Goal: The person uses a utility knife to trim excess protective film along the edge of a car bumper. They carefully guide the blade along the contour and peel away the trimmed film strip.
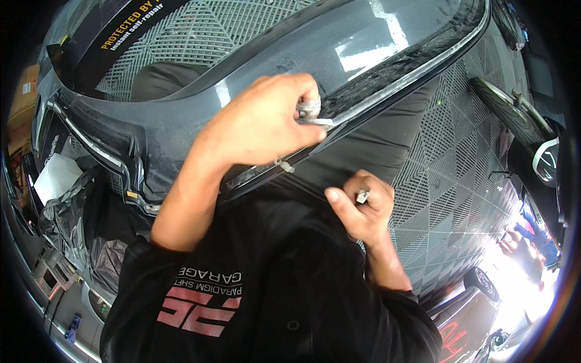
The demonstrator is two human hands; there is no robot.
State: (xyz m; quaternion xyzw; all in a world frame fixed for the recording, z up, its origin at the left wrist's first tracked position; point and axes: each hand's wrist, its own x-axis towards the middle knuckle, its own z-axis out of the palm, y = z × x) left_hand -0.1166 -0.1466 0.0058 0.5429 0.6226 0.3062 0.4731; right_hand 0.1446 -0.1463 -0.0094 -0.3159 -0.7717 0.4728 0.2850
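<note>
L hand (272, 118) mostly hides greyish obj. (310, 109), poss. crumpled.

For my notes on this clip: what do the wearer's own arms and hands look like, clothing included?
Both the left hand and the right hand are bare, with no gloves or watch visible. The loose black sleeves end around the elbows, leaving the forearms uncovered. They belong to a black shirt with a pinkish-red angular print and pale lettering.
</note>
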